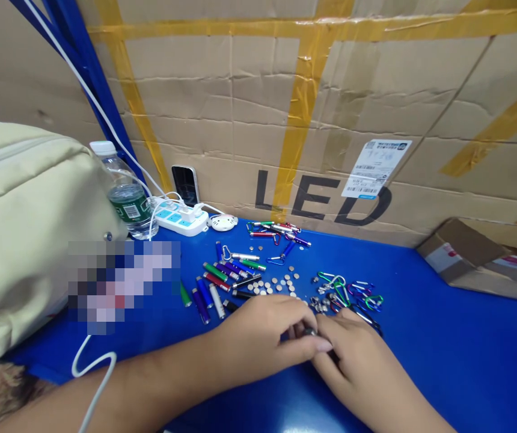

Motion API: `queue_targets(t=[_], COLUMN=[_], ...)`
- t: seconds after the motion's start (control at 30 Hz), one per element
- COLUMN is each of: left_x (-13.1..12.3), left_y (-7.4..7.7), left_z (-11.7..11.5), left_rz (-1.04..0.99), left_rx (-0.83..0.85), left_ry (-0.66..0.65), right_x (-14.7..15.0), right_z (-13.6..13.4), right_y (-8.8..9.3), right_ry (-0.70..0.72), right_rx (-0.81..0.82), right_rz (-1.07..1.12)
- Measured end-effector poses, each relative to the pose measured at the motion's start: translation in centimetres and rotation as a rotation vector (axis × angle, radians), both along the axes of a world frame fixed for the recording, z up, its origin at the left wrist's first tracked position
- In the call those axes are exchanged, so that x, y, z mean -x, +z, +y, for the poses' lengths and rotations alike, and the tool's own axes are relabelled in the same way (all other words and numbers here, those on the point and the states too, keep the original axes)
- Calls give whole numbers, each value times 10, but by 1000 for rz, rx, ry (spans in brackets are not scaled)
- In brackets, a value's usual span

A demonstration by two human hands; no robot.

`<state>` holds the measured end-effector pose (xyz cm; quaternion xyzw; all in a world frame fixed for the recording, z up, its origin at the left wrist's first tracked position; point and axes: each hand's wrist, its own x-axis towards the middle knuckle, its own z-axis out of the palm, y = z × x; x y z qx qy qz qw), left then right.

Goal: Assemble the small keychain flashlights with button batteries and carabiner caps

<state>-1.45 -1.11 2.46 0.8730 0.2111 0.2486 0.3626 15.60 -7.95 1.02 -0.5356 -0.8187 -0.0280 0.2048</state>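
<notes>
My left hand (263, 337) and my right hand (353, 355) meet low on the blue table (443, 355), fingers pinched together on a small dark metal part (309, 331) between them. Just beyond the fingers lie several small coloured tube-shaped keychain lights (222, 279), several round button cells (276, 284), a heap of small silver caps (321, 304) and several coloured carabiner clips (353, 291). A few assembled lights with clips (276, 231) lie farther back.
A taped cardboard box marked LED (321, 120) walls the back. A beige bag (28, 222) fills the left, beside a water bottle (123, 192), a white power strip (181, 218) and a phone (185, 183). A small open carton (479, 258) sits at right. A white cable (91, 367) crosses my left forearm.
</notes>
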Motion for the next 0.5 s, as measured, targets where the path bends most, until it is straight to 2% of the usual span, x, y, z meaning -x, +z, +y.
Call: queue_targets(t=[0.07,0.13,0.27,0.5], left_x=[1,1,1,1], left_y=[0,0,3,2], left_z=[1,2,2,3], left_rz=[59,92,51,36], left_rx=[-161,-232,-213,-216], left_ry=[-66,-77,-15,15], right_x=[-1,-2,0,3], right_z=[0,0,1,0], right_y=[0,-1,1,3], right_ry=[-3,-23,-56,-10], right_rx=[16,-16,-128,-186], right_rz=[8,-10,-84,-185])
